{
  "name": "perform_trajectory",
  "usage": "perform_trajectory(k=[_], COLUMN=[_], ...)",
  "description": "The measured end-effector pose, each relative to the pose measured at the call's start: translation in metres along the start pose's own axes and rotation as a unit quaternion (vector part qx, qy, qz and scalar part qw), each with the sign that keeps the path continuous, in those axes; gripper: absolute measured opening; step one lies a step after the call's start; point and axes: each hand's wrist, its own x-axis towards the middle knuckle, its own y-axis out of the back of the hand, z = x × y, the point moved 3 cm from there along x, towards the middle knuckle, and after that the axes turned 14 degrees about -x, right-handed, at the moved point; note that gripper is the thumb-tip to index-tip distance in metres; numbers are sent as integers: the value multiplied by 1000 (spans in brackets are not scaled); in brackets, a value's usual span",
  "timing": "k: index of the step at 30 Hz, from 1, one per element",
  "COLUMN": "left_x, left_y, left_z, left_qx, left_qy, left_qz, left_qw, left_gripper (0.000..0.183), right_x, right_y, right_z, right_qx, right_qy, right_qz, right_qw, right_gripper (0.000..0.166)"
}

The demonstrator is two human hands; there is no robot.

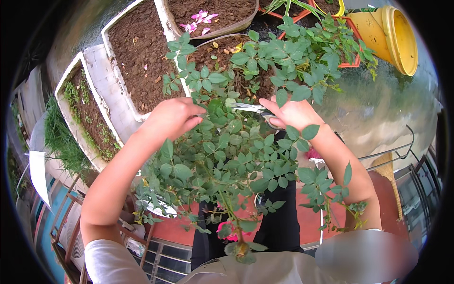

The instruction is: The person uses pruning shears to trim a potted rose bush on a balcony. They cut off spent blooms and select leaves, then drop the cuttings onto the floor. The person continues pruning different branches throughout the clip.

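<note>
A leafy rose bush (227, 152) fills the space between my arms. In my right hand (296, 113) is a pair of scissors (250, 107) with dark handles, its metal blades pointing left over the upper leaves. Those blades look slightly parted. My left hand (175, 117) is at the left edge of the same foliage, fingers bent and thumb near the index finger. Whether a leaf or stem is between those fingertips cannot be made out. A withered rose head (242, 249) stands close to my body, and a pink bloom (232, 230) shows beneath it.
Beyond the bush is a soil-filled planter (142, 60). A round pot (212, 17) has pink petals on its soil. A narrow planter (94, 120) lies left. On the right are a tipped yellow bucket (379, 35), a straw broom (392, 181) and dark metal bars (386, 152).
</note>
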Motion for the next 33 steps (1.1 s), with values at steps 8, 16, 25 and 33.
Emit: perform_trajectory(k=[8,16,25,33], left_x=[8,11,23,46], left_y=[-11,-18,-16,-21], left_z=[-12,-20,-4,14], left_qx=[0,-45,-40,-30], left_qy=[22,41,43,-11], left_qz=[-21,-7,0,-24], left_qw=[1000,998,998,999], left_gripper=[21,25,36,40], right_x=[-11,-19,14,25], right_y=[-7,-11,-9,-32], right_z=[15,20,22,29], right_qx=[53,147,377,400], right_qy=[-3,16,-38,-92], right_qz=[194,245,208,153], right_qw=[980,958,902,899], right_gripper=[50,27,29,40])
